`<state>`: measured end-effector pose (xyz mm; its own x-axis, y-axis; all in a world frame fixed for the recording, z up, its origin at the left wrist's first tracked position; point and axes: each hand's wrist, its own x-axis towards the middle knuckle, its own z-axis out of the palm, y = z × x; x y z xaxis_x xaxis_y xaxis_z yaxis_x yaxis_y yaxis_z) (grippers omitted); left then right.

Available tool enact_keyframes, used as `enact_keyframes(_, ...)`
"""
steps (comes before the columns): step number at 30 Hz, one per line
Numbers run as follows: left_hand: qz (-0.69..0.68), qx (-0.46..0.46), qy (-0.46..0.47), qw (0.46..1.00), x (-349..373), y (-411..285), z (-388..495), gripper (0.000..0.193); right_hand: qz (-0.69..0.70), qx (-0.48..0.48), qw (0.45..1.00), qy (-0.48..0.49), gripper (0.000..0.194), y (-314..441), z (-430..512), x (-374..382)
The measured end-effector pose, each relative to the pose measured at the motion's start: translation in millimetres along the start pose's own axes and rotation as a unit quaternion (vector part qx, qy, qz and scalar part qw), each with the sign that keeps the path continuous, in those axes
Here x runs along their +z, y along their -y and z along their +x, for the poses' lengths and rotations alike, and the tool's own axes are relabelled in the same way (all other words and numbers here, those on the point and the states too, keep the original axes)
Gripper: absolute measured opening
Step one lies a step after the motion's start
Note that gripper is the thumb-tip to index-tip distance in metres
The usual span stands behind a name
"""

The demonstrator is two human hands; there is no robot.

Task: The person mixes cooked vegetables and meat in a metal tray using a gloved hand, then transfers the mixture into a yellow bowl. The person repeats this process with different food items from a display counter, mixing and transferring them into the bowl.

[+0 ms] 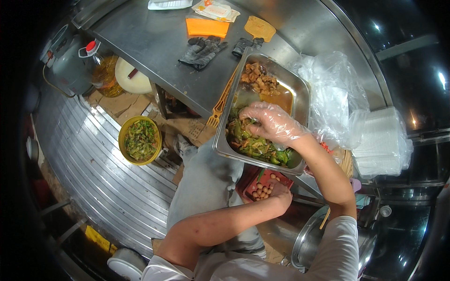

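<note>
My right hand (274,123), in a clear plastic glove, reaches into a deep stainless-steel food pan (303,116). Its curled fingers are at the cooked green peppers (255,145); whether they hold any is unclear. Chunks of brown braised meat (259,79) lie in brown sauce at the pan's far end. Lower down, my bare left hand (280,193) is at a red plastic container (250,186) holding several brown eggs (261,192). Its fingertips are partly hidden among the eggs, so its grip cannot be made out.
An orange plastic fork (219,105) leans along the pan's left side. Grey gloves (204,52) lie on the steel counter (147,38). Plastic bags (327,91) and stacked white containers (378,140) stand right. A yellow tub of chopped greens (140,140) and an oil jug (105,75) are lower left.
</note>
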<state>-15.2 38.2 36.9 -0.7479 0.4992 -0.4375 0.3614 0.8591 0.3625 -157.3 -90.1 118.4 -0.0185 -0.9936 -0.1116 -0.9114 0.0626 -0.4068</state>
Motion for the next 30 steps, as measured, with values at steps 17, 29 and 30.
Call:
enact_keyframes(17,0.02,-0.01,0.005,1.0,3.0,0.0,3.5,0.039,0.139,0.183,0.973,0.027,0.038,-13.3,-57.3,-34.9)
enact_keyframes(29,0.01,-0.008,-0.027,1.0,9.6,0.5,6.9,0.039,-0.052,0.074,0.995,-0.043,0.027,0.8,-48.8,-18.9)
enact_keyframes(30,0.01,-0.015,-0.031,0.999,9.5,0.7,6.7,0.04,0.008,0.085,0.996,-0.039,0.022,0.7,-51.9,-22.8)
